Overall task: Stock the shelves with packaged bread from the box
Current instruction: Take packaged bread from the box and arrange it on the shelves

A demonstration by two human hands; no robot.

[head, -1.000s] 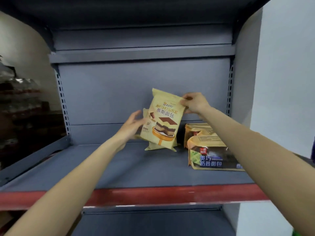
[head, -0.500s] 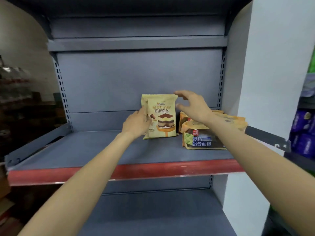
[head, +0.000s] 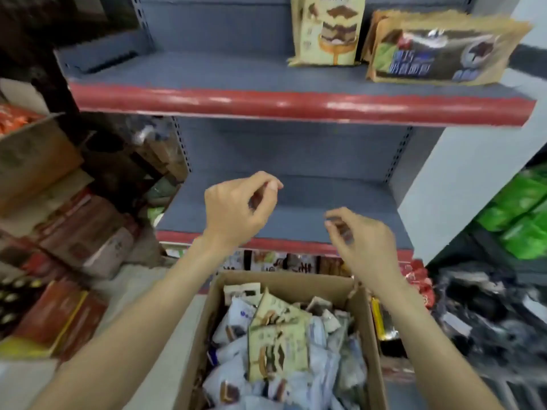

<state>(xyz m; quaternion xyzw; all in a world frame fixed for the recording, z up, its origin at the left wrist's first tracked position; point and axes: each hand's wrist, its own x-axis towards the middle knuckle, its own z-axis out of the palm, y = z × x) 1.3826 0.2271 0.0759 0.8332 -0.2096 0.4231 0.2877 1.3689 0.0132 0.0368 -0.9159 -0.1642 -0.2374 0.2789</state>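
We see a brown cardboard box on the floor, and its top is open. It is full of crinkly bread packs, mostly pale blue and white ones, all heaped up. On top of the heap lie two flat tan packs with a picture of a cake on them. Our two hands hang in the air above the box and in front of the lower shelf. The left hand has its fingers bent loosely, with the fingertips close to the thumb, and it holds nothing. The right hand looks the same, with loosely bent fingers and nothing in it. Neither hand touches the box or the packs. The shelves are flat gray metal with a smooth, shiny red strip along the front edge. On the upper shelf, toward the right side, a tall tan pack with a layered cake picture stands up against the back. Just beside it, on its right, a wide tan and dark blue pack stands with its long side down, and another pack peeks out behind it. To the left of the shelves are more cardboard boxes and red cartons, but they look blurry. To the right we see soft green bags.
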